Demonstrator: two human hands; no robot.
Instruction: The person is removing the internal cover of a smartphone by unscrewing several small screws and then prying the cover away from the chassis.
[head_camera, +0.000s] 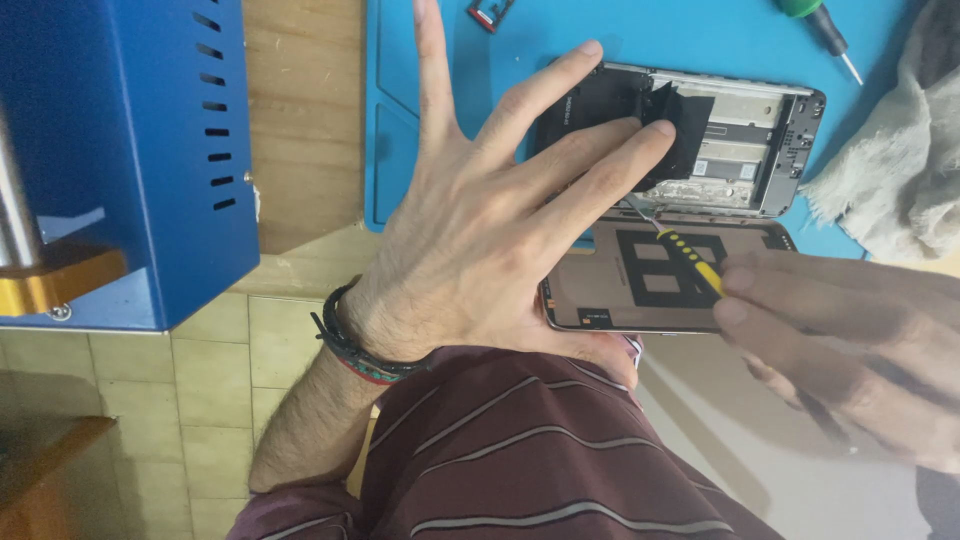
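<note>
My left hand (480, 230) lies spread over an opened phone, its fingertips pressing a black flap (690, 130) on the phone's inner frame (760, 140). The phone's back cover (650, 280) lies folded out toward me, just below the frame. My right hand (840, 350) grips a small screwdriver with a yellow and black handle (695, 262). Its thin tip reaches the seam between frame and cover near my left fingertips. Both phone halves rest at the edge of a blue work mat (600, 30).
A blue metal machine housing (120, 150) stands at the left on a wooden bench. A green-handled screwdriver (820, 25) and a small red part (490, 12) lie on the mat. A pale cloth (900, 150) sits at the right. Tiled floor shows below.
</note>
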